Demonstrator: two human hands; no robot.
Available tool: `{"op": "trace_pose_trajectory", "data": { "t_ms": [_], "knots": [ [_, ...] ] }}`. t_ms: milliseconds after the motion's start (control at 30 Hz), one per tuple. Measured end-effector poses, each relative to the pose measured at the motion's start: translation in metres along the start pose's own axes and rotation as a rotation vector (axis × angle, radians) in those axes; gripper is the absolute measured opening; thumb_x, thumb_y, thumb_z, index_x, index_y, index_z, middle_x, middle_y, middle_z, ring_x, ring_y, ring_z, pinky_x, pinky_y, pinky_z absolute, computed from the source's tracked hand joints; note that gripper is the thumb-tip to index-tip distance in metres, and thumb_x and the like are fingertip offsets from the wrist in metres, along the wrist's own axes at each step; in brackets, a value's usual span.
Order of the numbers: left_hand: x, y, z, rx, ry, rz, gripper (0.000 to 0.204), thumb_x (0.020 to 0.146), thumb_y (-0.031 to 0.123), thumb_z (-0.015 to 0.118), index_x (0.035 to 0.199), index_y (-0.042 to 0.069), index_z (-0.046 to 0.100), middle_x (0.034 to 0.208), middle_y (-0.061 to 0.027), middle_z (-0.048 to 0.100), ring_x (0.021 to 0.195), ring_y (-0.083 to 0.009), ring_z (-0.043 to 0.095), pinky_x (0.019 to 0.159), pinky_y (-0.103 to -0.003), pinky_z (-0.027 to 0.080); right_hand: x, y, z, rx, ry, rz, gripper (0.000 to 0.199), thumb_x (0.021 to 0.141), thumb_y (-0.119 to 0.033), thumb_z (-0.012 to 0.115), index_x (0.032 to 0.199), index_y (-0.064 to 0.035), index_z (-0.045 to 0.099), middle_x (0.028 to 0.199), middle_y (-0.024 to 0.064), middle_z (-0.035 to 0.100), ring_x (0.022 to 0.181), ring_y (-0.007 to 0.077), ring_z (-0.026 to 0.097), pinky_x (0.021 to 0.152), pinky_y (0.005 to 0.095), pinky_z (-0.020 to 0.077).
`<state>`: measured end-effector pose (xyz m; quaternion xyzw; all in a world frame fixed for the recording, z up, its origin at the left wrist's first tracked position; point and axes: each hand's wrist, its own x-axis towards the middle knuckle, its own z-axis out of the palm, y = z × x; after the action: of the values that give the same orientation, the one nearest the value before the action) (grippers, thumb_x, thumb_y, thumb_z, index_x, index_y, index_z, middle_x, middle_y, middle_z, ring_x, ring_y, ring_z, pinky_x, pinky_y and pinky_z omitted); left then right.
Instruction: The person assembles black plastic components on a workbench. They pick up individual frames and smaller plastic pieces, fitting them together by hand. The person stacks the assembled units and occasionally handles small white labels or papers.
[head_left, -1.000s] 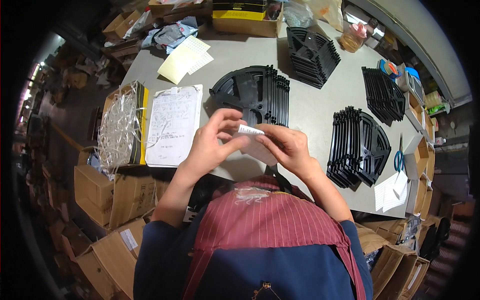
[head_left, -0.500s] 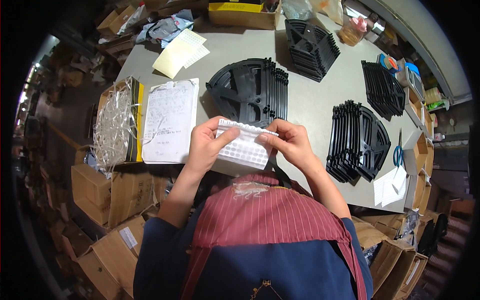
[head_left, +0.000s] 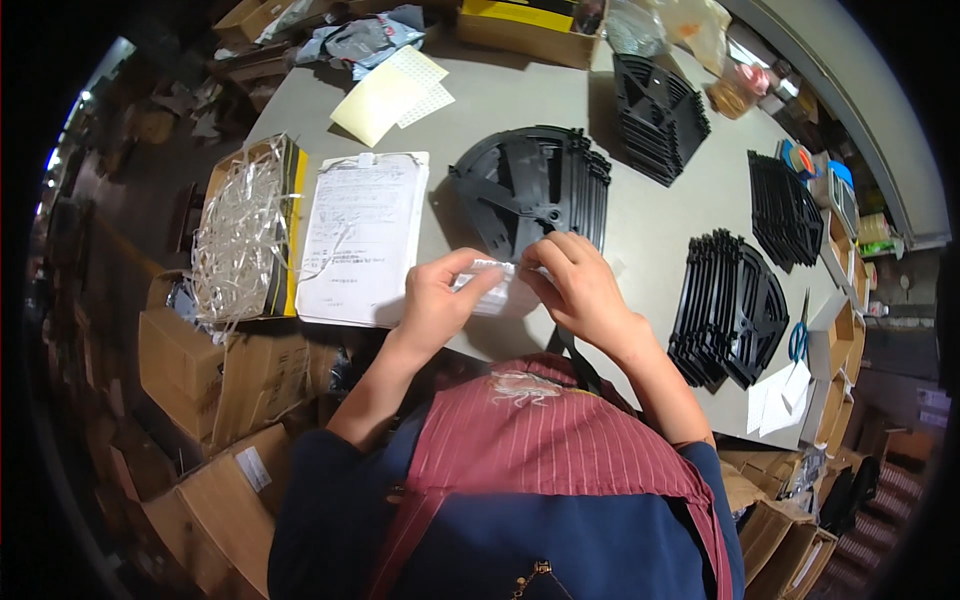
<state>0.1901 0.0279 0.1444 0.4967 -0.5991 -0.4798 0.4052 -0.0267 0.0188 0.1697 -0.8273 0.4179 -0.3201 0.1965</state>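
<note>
Both my hands hold a small white sheet of stickers [head_left: 497,291] over the near edge of the grey table [head_left: 640,220]. My left hand [head_left: 437,303] pinches its left side, and my right hand [head_left: 579,285] grips the right side with fingertips at its top edge. Just beyond the sheet leans a stack of black round plastic reels [head_left: 532,190]. A white printed paper on a clipboard [head_left: 362,236] lies to the left of my left hand.
More black reel stacks stand at the back [head_left: 657,102], far right [head_left: 783,208] and near right [head_left: 730,308]. A box of shredded paper filling [head_left: 244,230] sits at the left edge, yellow sheets [head_left: 380,95] behind it. Blue scissors [head_left: 799,335] and white slips lie at right. Cardboard boxes crowd the floor.
The sheet was edge-on between my fingers, then turned flat toward me. Now it is lowered slightly, and my right fingertips have moved to its top edge.
</note>
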Motion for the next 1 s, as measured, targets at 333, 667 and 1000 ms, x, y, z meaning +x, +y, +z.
{"op": "trace_pose_trajectory", "data": {
  "t_ms": [333, 667, 1000],
  "knots": [
    [0.017, -0.048, -0.031, -0.351, -0.013, -0.119, 0.012, 0.092, 0.006, 0.072, 0.099, -0.003, 0.070, 0.087, -0.0024, 0.071, 0.076, -0.0053, 0.062, 0.067, -0.022, 0.050, 0.036, 0.006, 0.030, -0.169, -0.066, -0.235, 0.022, 0.072, 0.000, 0.066, 0.093, -0.0054, 0.060, 0.087, 0.0104, 0.058, 0.083, 0.0306, 0.059, 0.075, 0.0387, 0.0475],
    [0.033, -0.072, -0.056, -0.533, 0.001, -0.322, 0.019, 0.094, 0.008, 0.069, 0.106, -0.006, 0.068, 0.094, -0.0098, 0.074, 0.081, -0.0113, 0.069, 0.073, -0.025, 0.054, 0.126, 0.143, 0.008, 0.199, -0.342, 0.548, 0.020, 0.089, -0.015, 0.068, 0.099, 0.0022, 0.070, 0.082, 0.0098, 0.070, 0.075, 0.0135, 0.065, 0.071, 0.0295, 0.0529],
    [0.026, -0.075, -0.062, -0.586, 0.071, -0.365, 0.019, 0.094, 0.009, 0.068, 0.106, -0.006, 0.068, 0.093, -0.0100, 0.074, 0.080, -0.0120, 0.069, 0.073, -0.025, 0.054, 0.143, 0.121, 0.034, -0.543, -0.313, 0.468, 0.047, 0.080, -0.048, 0.076, 0.075, -0.0009, 0.073, 0.080, 0.0208, 0.071, 0.078, 0.0387, 0.071, 0.068, 0.0470, 0.0563]
  ]
}}
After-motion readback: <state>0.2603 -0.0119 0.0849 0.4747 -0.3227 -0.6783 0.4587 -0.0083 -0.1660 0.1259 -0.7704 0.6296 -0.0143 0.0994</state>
